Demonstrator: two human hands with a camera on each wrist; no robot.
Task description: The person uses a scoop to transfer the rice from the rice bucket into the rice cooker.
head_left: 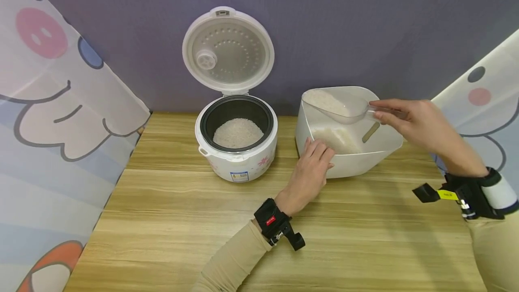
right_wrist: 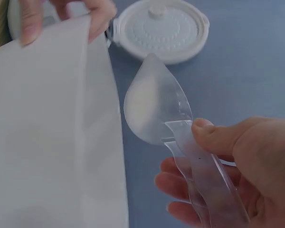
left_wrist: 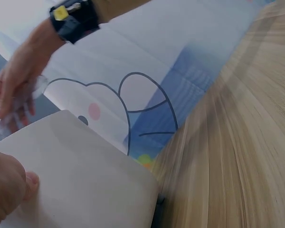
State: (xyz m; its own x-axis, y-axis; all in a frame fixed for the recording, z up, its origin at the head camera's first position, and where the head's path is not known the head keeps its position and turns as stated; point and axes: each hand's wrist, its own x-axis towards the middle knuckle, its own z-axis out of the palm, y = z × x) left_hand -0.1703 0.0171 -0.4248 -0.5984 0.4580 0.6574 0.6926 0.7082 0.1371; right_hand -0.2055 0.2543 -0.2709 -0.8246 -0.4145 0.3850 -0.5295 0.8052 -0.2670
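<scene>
My right hand (head_left: 413, 118) grips the handle of a clear plastic scoop (right_wrist: 154, 102) with rice in its bowl. In the head view the scoop overlaps the upper part of a white rice bin (head_left: 352, 166), which has loose rice (head_left: 338, 140) at its bottom. My left hand (head_left: 310, 172) holds the bin's near left rim, fingers bent over the edge; in the left wrist view its thumb presses the outer wall. Left of the bin stands a white rice cooker (head_left: 259, 163), its lid (head_left: 229, 53) raised. Rice (head_left: 238, 133) lies inside its dark inner pot (head_left: 211, 125).
Everything stands on a wood-grain table (head_left: 162, 220). Behind it rises a grey-purple backdrop (head_left: 344, 26), close to the cooker and bin. Cartoon-printed cloths (head_left: 61, 170) hang along the left and right sides. A small brown strip (head_left: 371, 132) shows on the bin's inner wall.
</scene>
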